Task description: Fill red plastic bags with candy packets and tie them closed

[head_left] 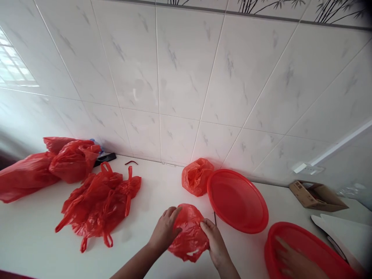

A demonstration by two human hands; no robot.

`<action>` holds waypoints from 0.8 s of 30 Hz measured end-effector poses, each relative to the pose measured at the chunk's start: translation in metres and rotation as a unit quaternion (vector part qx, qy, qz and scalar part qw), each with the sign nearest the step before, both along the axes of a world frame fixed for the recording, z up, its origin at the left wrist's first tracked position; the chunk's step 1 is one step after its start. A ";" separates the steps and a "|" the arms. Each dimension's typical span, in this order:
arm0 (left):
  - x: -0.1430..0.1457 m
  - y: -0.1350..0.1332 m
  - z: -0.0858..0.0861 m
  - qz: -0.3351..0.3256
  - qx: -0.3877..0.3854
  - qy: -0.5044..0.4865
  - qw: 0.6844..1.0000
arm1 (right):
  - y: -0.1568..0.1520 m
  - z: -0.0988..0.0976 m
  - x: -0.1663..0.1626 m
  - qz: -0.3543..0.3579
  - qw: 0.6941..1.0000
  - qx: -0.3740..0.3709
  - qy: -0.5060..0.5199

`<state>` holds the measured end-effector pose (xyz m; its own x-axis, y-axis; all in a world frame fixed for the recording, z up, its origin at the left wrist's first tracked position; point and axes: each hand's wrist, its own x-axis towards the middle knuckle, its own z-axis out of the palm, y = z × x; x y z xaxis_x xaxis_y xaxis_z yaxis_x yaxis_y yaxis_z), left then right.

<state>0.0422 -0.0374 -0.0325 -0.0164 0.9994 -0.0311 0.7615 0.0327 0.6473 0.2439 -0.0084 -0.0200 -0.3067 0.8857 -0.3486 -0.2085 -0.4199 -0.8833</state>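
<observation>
A red plastic bag [190,230] is spread between my two hands, above the white table. My right hand [214,238] pinches its right edge between thumb and fingers. My left hand [166,228] rests against the bag's left side, its thumb and fingers apart in a curve. Near the bag's lower edge a torn-looking gap shows. Just behind my hands stands another crumpled red plastic bag [197,177], its mouth open, touching a red plastic basket [240,201].
Several tied red bags [99,205] lie at left, with larger filled red bags [27,174] behind. Another person's hand [293,259] reaches into a second red basket [271,242] at front right. A cardboard box [305,195] and a power strip [309,169] are by the tiled wall.
</observation>
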 end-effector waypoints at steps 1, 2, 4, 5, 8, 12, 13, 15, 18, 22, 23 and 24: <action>-0.002 0.002 0.002 0.006 -0.032 -0.006 0.999 | -0.001 -0.001 0.003 0.035 0.999 0.020 -0.021; -0.006 0.005 0.003 0.018 -0.058 -0.012 0.998 | -0.002 -0.003 0.008 0.071 0.995 0.036 -0.058; -0.016 0.011 0.007 0.051 -0.076 -0.021 0.996 | -0.001 -0.008 0.019 0.131 0.971 0.052 -0.195; -0.023 0.015 0.011 0.065 -0.069 -0.023 0.995 | 0.000 -0.009 0.025 0.147 0.945 0.059 -0.285; -0.039 0.025 0.035 0.102 -0.018 -0.028 0.994 | 0.006 0.003 0.041 0.113 0.855 0.103 -0.495; -0.046 0.019 0.091 0.151 0.281 -0.053 0.946 | 0.008 0.056 0.052 -0.152 0.822 0.270 -0.478; -0.044 0.014 0.104 0.136 0.384 -0.049 0.912 | 0.007 0.070 0.053 -0.237 0.790 0.346 -0.448; -0.041 0.007 0.122 0.076 0.494 -0.027 0.866 | 0.006 0.087 0.053 -0.331 0.704 0.485 -0.399; -0.041 0.008 0.121 -0.001 0.345 -0.019 0.938 | 0.010 0.079 0.050 -0.177 0.729 0.519 -0.410; -0.054 0.017 0.079 0.125 -0.006 -0.144 0.982 | 0.019 0.025 0.051 0.128 0.872 0.231 -0.412; -0.055 0.016 0.068 0.165 -0.048 -0.209 0.963 | 0.019 0.012 0.053 0.125 0.891 0.181 -0.398; -0.056 0.015 0.058 0.197 -0.078 -0.279 0.937 | 0.018 0.001 0.055 0.107 0.905 0.152 -0.382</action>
<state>-0.0134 -0.0224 0.0255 -0.3200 0.9021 -0.2896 0.2158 0.3670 0.9048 0.2989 0.0095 -0.0191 -0.2553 0.9250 -0.2815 0.5687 -0.0918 -0.8174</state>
